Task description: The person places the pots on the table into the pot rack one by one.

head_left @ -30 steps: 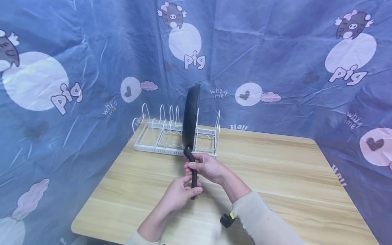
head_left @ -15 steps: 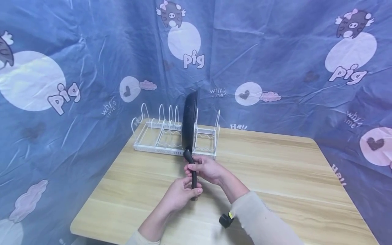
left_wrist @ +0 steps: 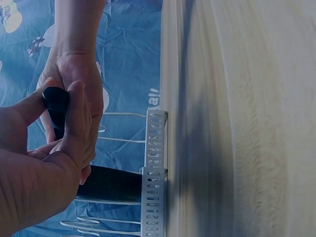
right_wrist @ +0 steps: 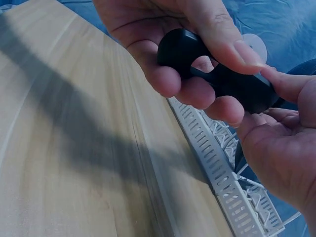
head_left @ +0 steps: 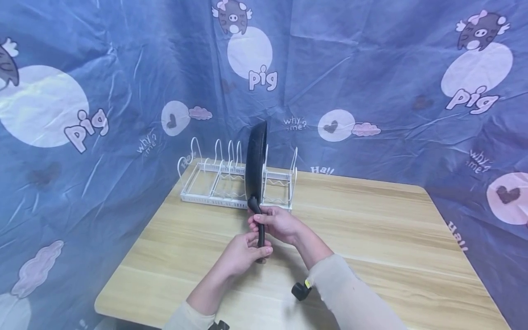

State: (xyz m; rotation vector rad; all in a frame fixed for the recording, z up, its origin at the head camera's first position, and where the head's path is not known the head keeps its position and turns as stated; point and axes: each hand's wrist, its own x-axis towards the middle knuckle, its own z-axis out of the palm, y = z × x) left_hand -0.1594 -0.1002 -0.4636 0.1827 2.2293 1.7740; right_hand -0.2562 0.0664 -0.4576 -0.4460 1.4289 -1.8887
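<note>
A black frying pan (head_left: 255,160) stands on edge, nearly vertical, among the wire dividers of a white pan rack (head_left: 212,201). Its handle (head_left: 261,234) points toward me. My left hand (head_left: 242,253) pinches the handle near its end, thumb on one side and fingers on the other. Further up, close to the pan, my right hand (head_left: 281,224) grips the handle. In the left wrist view, the pan's lower part (left_wrist: 111,185) reaches down behind the rack's slotted front rail (left_wrist: 154,158). Fingers hide much of the handle (right_wrist: 185,49) in the right wrist view.
The rack stands at the back left of a wooden table (head_left: 371,243), with several wire loops left of the pan and more to its right. Blue patterned cloth (head_left: 350,68) hangs behind and beside the table. A black wrist camera (head_left: 301,291) sticks out under the right sleeve.
The pan's top edge has dropped slightly within the rack since a second ago, and its handle end has risen a little. Both hands keep their hold on the handle.
</note>
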